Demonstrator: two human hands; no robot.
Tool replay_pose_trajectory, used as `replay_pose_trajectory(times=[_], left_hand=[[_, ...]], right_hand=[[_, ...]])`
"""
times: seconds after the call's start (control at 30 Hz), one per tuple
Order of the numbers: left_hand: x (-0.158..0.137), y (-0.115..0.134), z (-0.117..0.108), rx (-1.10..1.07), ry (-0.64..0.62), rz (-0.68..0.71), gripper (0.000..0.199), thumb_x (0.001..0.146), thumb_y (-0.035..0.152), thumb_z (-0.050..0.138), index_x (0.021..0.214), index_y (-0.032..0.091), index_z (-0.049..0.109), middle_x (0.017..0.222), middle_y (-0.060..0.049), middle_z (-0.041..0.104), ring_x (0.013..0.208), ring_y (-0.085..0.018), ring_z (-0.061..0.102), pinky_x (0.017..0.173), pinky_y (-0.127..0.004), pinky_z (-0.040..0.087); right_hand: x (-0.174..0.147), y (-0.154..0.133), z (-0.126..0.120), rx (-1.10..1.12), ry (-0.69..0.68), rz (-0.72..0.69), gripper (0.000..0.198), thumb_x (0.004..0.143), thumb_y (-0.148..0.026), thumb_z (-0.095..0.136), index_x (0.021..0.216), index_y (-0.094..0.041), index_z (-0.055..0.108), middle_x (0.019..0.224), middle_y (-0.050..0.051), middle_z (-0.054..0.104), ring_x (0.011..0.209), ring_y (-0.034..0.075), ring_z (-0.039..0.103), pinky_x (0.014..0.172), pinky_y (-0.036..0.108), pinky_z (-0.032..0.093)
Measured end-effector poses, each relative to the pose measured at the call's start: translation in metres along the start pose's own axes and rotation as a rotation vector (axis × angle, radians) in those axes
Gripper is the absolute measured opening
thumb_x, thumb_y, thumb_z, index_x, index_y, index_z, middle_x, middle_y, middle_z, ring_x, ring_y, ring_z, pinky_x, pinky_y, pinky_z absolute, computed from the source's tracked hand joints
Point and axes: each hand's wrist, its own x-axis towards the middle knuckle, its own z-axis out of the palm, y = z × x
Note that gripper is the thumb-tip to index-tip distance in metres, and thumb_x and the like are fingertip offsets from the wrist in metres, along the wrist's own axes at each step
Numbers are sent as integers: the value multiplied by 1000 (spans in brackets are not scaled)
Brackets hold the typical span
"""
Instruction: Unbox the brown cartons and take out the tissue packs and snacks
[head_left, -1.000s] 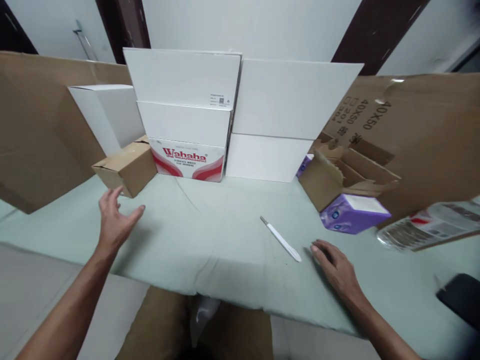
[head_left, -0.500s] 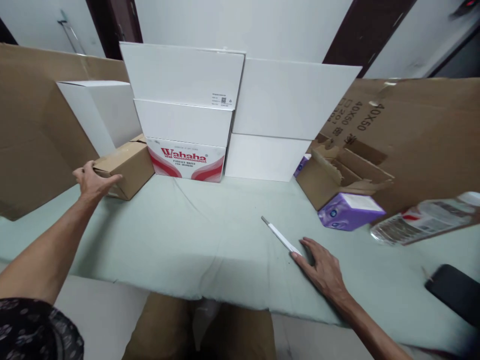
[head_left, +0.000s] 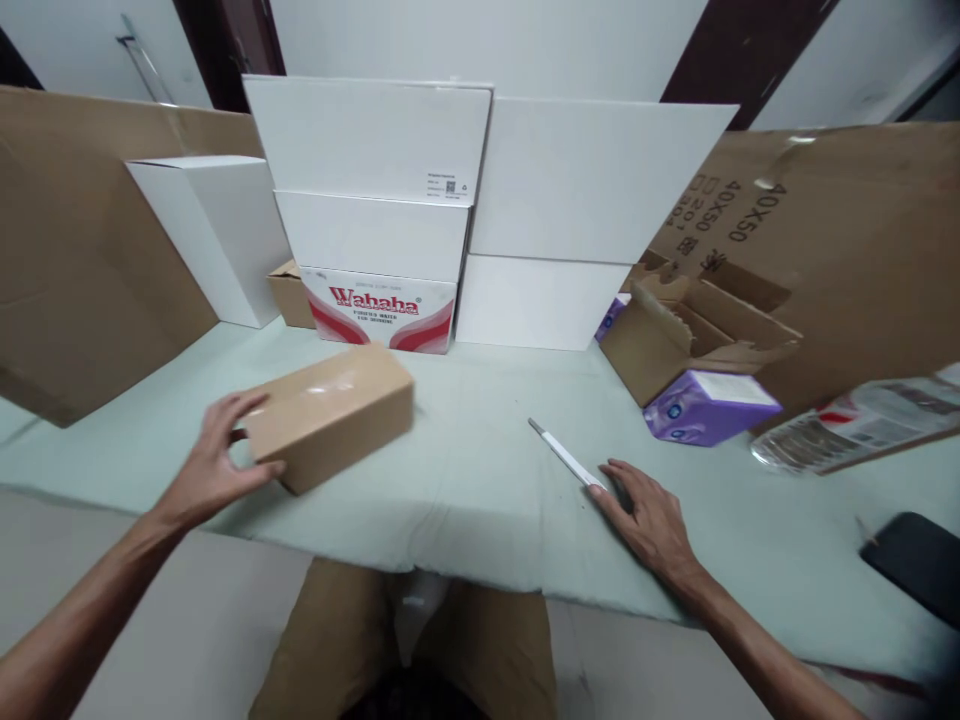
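My left hand grips the near left end of a closed brown cardboard box, thumb on the front side and fingers at the top edge. Clear tape shines on the box's top; it sits tilted at an angle over the left middle of the table. On the right, my right hand rests low on the table, its fingers loosely curled around the near end of a slim white knife with a grey tip. The knife points away to the left; its near end is hidden under the hand.
Behind stand white cartons and a Wahaha carton. Another brown box and a white box are at left. On the right are an opened cardboard box, a purple pack, a plastic bottle and a black phone-like object.
My left hand has brought the brown box from the back left toward the middle and nearer to me, turning it. Another brown box now shows behind. My right hand and the knife stay put.
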Motion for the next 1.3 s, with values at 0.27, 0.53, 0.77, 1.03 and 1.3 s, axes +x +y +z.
replay_pose_trajectory(times=[0.27,0.53,0.77,1.03,1.3], left_hand=[[25,52,77,-446,-483,155,98,71,44,78,160,24,41,173,-14,28,160,-42,21,129,-59,18],[19,84,127,-732,-227,-113,73,87,57,61,150,20,55,161,-11,51,144,-39,49,122,-49,34],[13,99,141,-814,-146,-160,64,81,45,59,139,18,63,151,-8,60,131,-36,58,111,-45,44],[15,101,142,-980,-145,-162,78,75,34,61,151,18,53,156,-8,56,147,-36,45,123,-45,33],[24,99,136,-926,-200,-150,72,69,30,60,140,18,65,172,-7,36,161,-36,21,131,-45,11]], right_hand=[[0,-5,-3,35,6,29,57,92,-69,47,115,-24,72,130,14,73,127,37,64,109,55,46],[-2,-4,-3,41,14,25,55,92,-69,46,114,-26,72,131,12,74,128,36,64,109,55,45],[-2,-4,-2,13,-1,4,58,93,-70,44,117,-24,71,133,13,73,129,36,63,108,54,46],[4,0,2,-31,11,7,56,93,-67,44,117,-24,71,132,12,73,127,36,63,106,53,46],[31,-58,-1,-312,-109,17,37,96,-39,45,105,-19,74,110,17,75,106,34,65,89,46,44]])
